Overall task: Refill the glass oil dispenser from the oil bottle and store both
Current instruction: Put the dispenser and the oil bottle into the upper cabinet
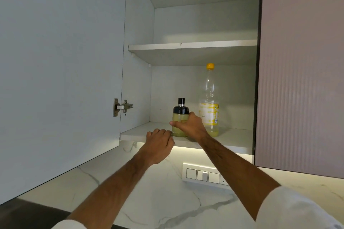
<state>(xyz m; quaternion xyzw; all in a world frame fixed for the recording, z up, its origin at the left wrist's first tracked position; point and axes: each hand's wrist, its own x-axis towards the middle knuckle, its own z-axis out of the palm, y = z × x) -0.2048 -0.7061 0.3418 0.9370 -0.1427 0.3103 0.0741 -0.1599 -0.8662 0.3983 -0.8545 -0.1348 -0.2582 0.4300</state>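
Observation:
The glass oil dispenser (pixel 179 117), with yellow oil and a black pump top, stands on the lower shelf (pixel 232 140) of an open wall cabinet. My right hand (pixel 189 126) grips its body from the right. Just right of it stands the tall clear oil bottle (pixel 209 106) with a yellow cap and yellow label, only a little oil at its bottom. My left hand (pixel 159 145) is at the shelf's front edge, fingers curled, close to the dispenser's base; whether it holds anything is hidden.
The cabinet door (pixel 61 80) stands open on the left, with hinges showing. An upper shelf (pixel 191 45) is above. A closed ribbed door (pixel 301 80) flanks the right. Below lie a marble backsplash and a switch panel (pixel 202 174).

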